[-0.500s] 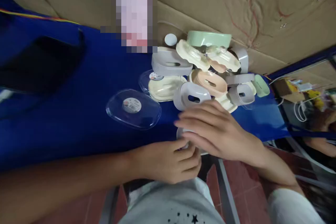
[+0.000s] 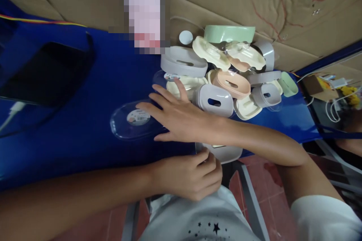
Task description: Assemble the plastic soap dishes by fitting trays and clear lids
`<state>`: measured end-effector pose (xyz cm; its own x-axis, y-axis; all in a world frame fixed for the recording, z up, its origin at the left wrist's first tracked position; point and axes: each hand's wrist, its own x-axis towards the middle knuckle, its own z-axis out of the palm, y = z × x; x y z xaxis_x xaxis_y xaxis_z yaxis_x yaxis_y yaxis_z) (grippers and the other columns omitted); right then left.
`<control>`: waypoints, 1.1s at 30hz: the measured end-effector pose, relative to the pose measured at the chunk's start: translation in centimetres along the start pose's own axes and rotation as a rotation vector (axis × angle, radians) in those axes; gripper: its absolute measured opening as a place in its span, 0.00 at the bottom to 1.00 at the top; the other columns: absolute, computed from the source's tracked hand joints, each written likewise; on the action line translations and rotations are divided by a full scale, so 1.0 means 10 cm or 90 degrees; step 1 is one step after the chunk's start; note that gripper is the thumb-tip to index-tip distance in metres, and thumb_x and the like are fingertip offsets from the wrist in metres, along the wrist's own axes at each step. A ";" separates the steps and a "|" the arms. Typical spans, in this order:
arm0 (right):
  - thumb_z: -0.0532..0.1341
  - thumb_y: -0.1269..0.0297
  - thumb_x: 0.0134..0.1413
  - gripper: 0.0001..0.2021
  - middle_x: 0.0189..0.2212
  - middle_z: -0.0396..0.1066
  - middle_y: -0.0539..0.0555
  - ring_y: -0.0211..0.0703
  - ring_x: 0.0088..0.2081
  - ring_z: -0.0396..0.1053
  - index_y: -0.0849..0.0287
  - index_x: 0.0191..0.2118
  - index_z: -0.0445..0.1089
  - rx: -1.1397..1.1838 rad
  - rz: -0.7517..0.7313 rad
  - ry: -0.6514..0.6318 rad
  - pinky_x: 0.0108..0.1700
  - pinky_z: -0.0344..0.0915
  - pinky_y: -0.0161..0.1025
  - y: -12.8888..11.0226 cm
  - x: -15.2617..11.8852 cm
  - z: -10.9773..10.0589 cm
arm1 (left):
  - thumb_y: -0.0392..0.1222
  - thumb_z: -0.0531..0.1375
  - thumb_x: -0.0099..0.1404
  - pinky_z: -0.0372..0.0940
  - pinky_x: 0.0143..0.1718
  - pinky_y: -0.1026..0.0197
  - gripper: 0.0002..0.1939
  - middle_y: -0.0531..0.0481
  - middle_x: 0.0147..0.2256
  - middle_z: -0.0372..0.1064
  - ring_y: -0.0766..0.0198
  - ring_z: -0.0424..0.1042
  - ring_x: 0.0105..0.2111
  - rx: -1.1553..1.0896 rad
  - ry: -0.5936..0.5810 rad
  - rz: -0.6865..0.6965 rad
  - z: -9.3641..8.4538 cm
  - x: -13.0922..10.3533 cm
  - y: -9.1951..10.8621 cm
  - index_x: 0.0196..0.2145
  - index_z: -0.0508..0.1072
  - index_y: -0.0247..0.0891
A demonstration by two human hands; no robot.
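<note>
My left hand (image 2: 195, 175) is closed at the table's front edge, with its curled fingers against the near side of a grey plastic cover (image 2: 226, 154). My right forearm hides part of that cover. My right hand (image 2: 181, 118) is open with fingers spread, over a clear oval plastic lid (image 2: 120, 126) bearing a round printed sticker (image 2: 138, 117). Whether the fingers touch the lid I cannot tell. Just beyond this hand lie a cream plastic tray (image 2: 188, 84) and another grey cover with an oval slot (image 2: 216, 99).
Behind lie a peach cover (image 2: 232, 83), a green oval piece (image 2: 229, 34), cream moulded trays (image 2: 246, 54) and a white round disc (image 2: 186, 37). A dark phone-like device (image 2: 42, 71) with a white cable plug (image 2: 17, 107) lies at the left on the blue tabletop (image 2: 70, 139).
My right hand has left the grey cover near my left hand and moved left over the clear lid, spreading its fingers. My left hand has stayed at the grey cover.
</note>
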<state>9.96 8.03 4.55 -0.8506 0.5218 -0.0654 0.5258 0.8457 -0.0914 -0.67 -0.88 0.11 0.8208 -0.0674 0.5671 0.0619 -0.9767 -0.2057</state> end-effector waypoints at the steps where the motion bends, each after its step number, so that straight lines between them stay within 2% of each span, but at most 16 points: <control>1: 0.71 0.54 0.65 0.37 0.68 0.65 0.68 0.65 0.76 0.52 0.60 0.71 0.58 0.007 -0.012 0.002 0.75 0.33 0.78 0.01 0.02 -0.01 | 0.43 0.59 0.75 0.71 0.47 0.52 0.12 0.45 0.48 0.80 0.57 0.76 0.42 0.000 -0.005 0.004 0.00 0.00 0.00 0.49 0.82 0.40; 3: 0.70 0.55 0.66 0.35 0.66 0.67 0.65 0.60 0.73 0.57 0.59 0.71 0.59 -0.001 -0.030 0.005 0.77 0.32 0.73 0.01 0.02 -0.09 | 0.41 0.58 0.75 0.71 0.46 0.52 0.14 0.45 0.47 0.80 0.56 0.77 0.42 0.007 -0.013 0.004 0.00 -0.01 -0.01 0.50 0.82 0.39; 5: 0.67 0.54 0.69 0.33 0.66 0.67 0.63 0.54 0.71 0.61 0.59 0.72 0.59 -0.025 -0.032 0.040 0.78 0.32 0.68 -0.01 -0.09 -0.24 | 0.40 0.57 0.75 0.71 0.43 0.53 0.14 0.45 0.46 0.80 0.56 0.77 0.40 0.016 -0.016 0.000 -0.02 0.00 -0.01 0.50 0.82 0.37; 7: 0.65 0.51 0.71 0.32 0.69 0.62 0.64 0.52 0.71 0.61 0.59 0.72 0.59 -0.034 -0.010 0.111 0.79 0.37 0.65 -0.04 -0.38 -0.40 | 0.39 0.58 0.74 0.70 0.39 0.55 0.13 0.45 0.43 0.80 0.58 0.76 0.37 0.016 -0.017 -0.004 -0.05 0.02 -0.01 0.48 0.82 0.37; 10: 0.65 0.42 0.68 0.37 0.70 0.60 0.63 0.60 0.73 0.59 0.54 0.73 0.59 0.020 0.103 0.209 0.74 0.56 0.63 -0.07 -1.08 -0.48 | 0.38 0.58 0.74 0.68 0.35 0.58 0.11 0.48 0.39 0.80 0.62 0.74 0.33 -0.002 -0.033 -0.011 -0.14 0.03 0.01 0.43 0.82 0.39; 12: 0.69 0.40 0.63 0.42 0.70 0.61 0.63 0.65 0.70 0.63 0.51 0.75 0.57 0.072 0.162 0.252 0.69 0.66 0.64 -0.09 -1.57 -0.35 | 0.39 0.57 0.74 0.69 0.37 0.58 0.12 0.48 0.40 0.81 0.61 0.75 0.35 0.001 -0.057 -0.028 -0.21 -0.01 0.05 0.43 0.82 0.40; 13: 0.70 0.43 0.62 0.43 0.70 0.61 0.64 0.66 0.70 0.64 0.50 0.75 0.56 0.092 0.184 0.255 0.68 0.68 0.64 -0.11 -1.78 -0.25 | 0.40 0.56 0.75 0.71 0.39 0.57 0.14 0.47 0.43 0.81 0.60 0.75 0.37 0.008 -0.067 -0.042 -0.25 -0.04 0.08 0.44 0.82 0.41; 16: 0.71 0.49 0.63 0.43 0.71 0.59 0.66 0.65 0.71 0.61 0.52 0.77 0.55 0.146 0.220 0.255 0.67 0.69 0.63 -0.19 -2.15 0.12 | 0.40 0.54 0.75 0.73 0.46 0.54 0.17 0.48 0.49 0.79 0.57 0.75 0.45 0.033 -0.069 -0.097 -0.33 -0.21 0.19 0.49 0.82 0.41; 19: 0.69 0.50 0.66 0.43 0.73 0.56 0.66 0.63 0.75 0.56 0.53 0.78 0.51 0.184 0.186 0.248 0.71 0.66 0.63 -0.27 -2.13 0.36 | 0.38 0.62 0.72 0.74 0.49 0.54 0.12 0.51 0.50 0.76 0.60 0.74 0.47 0.053 -0.010 -0.196 -0.35 -0.35 0.33 0.50 0.82 0.47; 21: 0.69 0.51 0.67 0.43 0.74 0.55 0.66 0.62 0.76 0.54 0.53 0.78 0.50 0.194 0.159 0.243 0.72 0.63 0.64 -0.29 -2.01 0.41 | 0.38 0.69 0.69 0.76 0.54 0.51 0.16 0.52 0.52 0.74 0.59 0.75 0.50 0.054 0.046 -0.332 -0.34 -0.38 0.41 0.53 0.79 0.51; 23: 0.68 0.50 0.68 0.42 0.75 0.55 0.65 0.61 0.77 0.53 0.51 0.79 0.50 0.198 0.139 0.232 0.73 0.62 0.64 -0.28 -1.88 0.42 | 0.42 0.71 0.68 0.78 0.56 0.46 0.23 0.46 0.60 0.70 0.52 0.74 0.58 0.026 0.068 -0.485 -0.33 -0.38 0.44 0.59 0.75 0.51; 25: 0.67 0.48 0.68 0.42 0.75 0.55 0.65 0.60 0.77 0.51 0.51 0.79 0.50 0.196 0.122 0.219 0.74 0.61 0.64 -0.26 -1.80 0.43 | 0.48 0.69 0.71 0.79 0.57 0.44 0.29 0.38 0.66 0.65 0.47 0.72 0.64 -0.024 0.039 -0.581 -0.32 -0.38 0.45 0.66 0.68 0.46; 28: 0.66 0.48 0.69 0.42 0.76 0.54 0.65 0.60 0.79 0.47 0.51 0.79 0.48 0.171 0.102 0.213 0.75 0.59 0.64 -0.25 -1.76 0.47 | 0.49 0.66 0.74 0.77 0.60 0.44 0.34 0.34 0.68 0.64 0.46 0.71 0.66 -0.089 -0.004 -0.607 -0.30 -0.39 0.46 0.72 0.61 0.44; 33: 0.64 0.49 0.70 0.40 0.77 0.52 0.64 0.60 0.79 0.44 0.49 0.79 0.49 0.149 0.064 0.197 0.74 0.61 0.65 -0.22 -1.75 0.53 | 0.47 0.67 0.73 0.77 0.61 0.44 0.36 0.38 0.71 0.61 0.46 0.70 0.67 -0.141 0.029 -0.648 -0.26 -0.43 0.55 0.73 0.60 0.49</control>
<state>23.76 -3.53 0.67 -0.7377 0.6403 0.2141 0.5642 0.7588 -0.3255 -5.30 -6.51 -1.37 0.4163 0.8062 0.4204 0.6034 -0.5908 0.5356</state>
